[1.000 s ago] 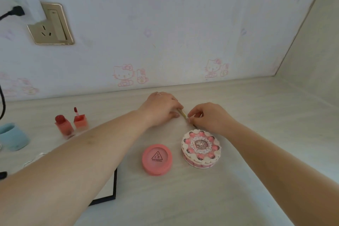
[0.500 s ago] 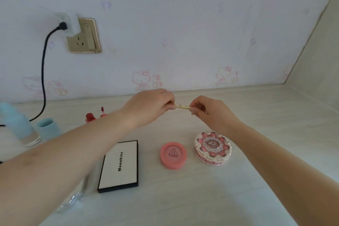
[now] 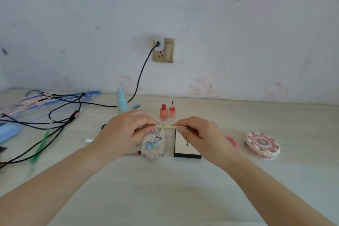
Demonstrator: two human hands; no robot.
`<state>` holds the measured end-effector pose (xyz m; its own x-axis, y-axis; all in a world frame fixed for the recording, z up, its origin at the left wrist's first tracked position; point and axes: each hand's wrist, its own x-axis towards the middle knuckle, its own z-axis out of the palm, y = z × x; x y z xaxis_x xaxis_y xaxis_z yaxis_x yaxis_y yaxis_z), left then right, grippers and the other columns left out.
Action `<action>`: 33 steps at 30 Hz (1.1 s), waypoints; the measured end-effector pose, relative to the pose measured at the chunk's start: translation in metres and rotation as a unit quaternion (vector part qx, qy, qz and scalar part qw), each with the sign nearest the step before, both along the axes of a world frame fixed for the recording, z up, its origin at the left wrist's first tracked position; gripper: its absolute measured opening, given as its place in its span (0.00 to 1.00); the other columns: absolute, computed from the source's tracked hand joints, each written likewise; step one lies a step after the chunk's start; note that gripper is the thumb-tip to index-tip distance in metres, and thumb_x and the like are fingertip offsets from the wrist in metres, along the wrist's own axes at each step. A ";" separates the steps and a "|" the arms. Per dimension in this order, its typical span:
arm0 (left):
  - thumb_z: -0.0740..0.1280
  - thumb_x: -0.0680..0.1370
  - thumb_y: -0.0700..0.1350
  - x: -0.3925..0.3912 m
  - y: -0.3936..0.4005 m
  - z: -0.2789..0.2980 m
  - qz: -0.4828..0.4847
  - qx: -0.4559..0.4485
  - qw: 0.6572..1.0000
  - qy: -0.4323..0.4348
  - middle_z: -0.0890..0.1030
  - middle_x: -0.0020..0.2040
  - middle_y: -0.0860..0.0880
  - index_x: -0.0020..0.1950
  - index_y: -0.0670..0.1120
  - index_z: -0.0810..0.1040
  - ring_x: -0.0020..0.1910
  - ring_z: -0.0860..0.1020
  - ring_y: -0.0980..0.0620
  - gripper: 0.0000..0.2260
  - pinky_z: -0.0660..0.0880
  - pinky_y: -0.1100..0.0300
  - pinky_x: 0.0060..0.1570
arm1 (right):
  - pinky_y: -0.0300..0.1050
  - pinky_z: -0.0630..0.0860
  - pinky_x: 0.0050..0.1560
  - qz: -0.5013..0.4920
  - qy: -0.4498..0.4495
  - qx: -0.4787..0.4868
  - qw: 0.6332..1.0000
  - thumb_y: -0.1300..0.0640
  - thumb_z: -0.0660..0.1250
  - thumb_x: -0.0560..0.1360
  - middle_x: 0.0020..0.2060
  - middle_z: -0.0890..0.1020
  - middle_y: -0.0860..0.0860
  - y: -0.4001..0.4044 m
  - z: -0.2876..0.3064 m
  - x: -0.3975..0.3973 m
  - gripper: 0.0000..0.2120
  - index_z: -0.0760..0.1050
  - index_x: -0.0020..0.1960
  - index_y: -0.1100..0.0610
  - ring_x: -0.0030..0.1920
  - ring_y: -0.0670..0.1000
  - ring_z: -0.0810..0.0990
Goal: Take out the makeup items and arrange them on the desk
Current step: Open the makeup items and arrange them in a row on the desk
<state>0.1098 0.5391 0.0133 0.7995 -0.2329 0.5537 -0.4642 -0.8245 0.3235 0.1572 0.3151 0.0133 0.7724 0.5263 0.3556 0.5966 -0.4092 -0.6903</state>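
Note:
Both hands hold a thin yellow makeup pencil [image 3: 167, 126] level above the desk. My left hand [image 3: 126, 132] pinches its left end, and my right hand [image 3: 198, 132] pinches its right end. Under the hands lie a clear decorated palette [image 3: 153, 145] and a white black-edged palette [image 3: 185, 149]. A pink round compact [image 3: 232, 141] is partly hidden by my right wrist. A cake-shaped round case [image 3: 262, 145] sits at the right. Two small red lip tint bottles [image 3: 167, 110] stand behind the hands.
A light blue bottle [image 3: 122, 102] and its cap [image 3: 136, 106] stand at the back. Black cables [image 3: 60, 115], hangers [image 3: 36, 101] and a green stick [image 3: 39, 150] crowd the left side. A wall socket [image 3: 163, 50] has a plug in it.
The hands lifted the pencil off the desk and hold it in the air. The view has swung left, bringing the cables and the clear palette into sight.

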 end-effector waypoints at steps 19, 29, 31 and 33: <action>0.61 0.74 0.58 -0.057 0.052 -0.020 0.043 -0.052 0.997 0.031 0.76 0.41 0.64 0.50 0.58 0.80 0.41 0.75 0.63 0.11 0.69 0.69 0.38 | 0.29 0.69 0.39 0.067 -0.012 -0.107 0.992 0.59 0.65 0.75 0.35 0.78 0.41 0.063 0.011 -0.037 0.09 0.81 0.50 0.48 0.37 0.39 0.74; 0.63 0.73 0.56 -0.063 0.059 -0.027 0.039 -0.083 0.995 0.043 0.78 0.40 0.59 0.48 0.55 0.82 0.41 0.76 0.61 0.11 0.69 0.70 0.37 | 0.31 0.66 0.34 0.096 -0.002 -0.136 0.986 0.55 0.64 0.77 0.31 0.75 0.33 0.072 0.006 -0.036 0.10 0.81 0.53 0.45 0.32 0.42 0.71; 0.63 0.72 0.57 -0.064 0.061 -0.027 0.037 -0.086 0.994 0.050 0.77 0.39 0.61 0.49 0.55 0.82 0.42 0.76 0.61 0.12 0.69 0.71 0.37 | 0.30 0.67 0.36 0.093 -0.018 -0.149 0.984 0.56 0.64 0.77 0.32 0.75 0.30 0.074 0.006 -0.036 0.10 0.81 0.54 0.46 0.35 0.39 0.72; 0.68 0.73 0.52 -0.065 0.063 -0.026 0.049 -0.088 0.993 0.065 0.78 0.41 0.61 0.50 0.54 0.80 0.46 0.76 0.61 0.08 0.71 0.69 0.41 | 0.29 0.67 0.38 0.084 -0.029 -0.153 0.984 0.56 0.65 0.76 0.33 0.75 0.29 0.074 0.005 -0.034 0.10 0.81 0.53 0.45 0.38 0.38 0.73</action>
<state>0.0449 0.6021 -0.0130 0.8807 -0.0586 0.4700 -0.3293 -0.7891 0.5186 0.1228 0.3896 0.0178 0.6485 0.7339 0.2019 0.7083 -0.4846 -0.5133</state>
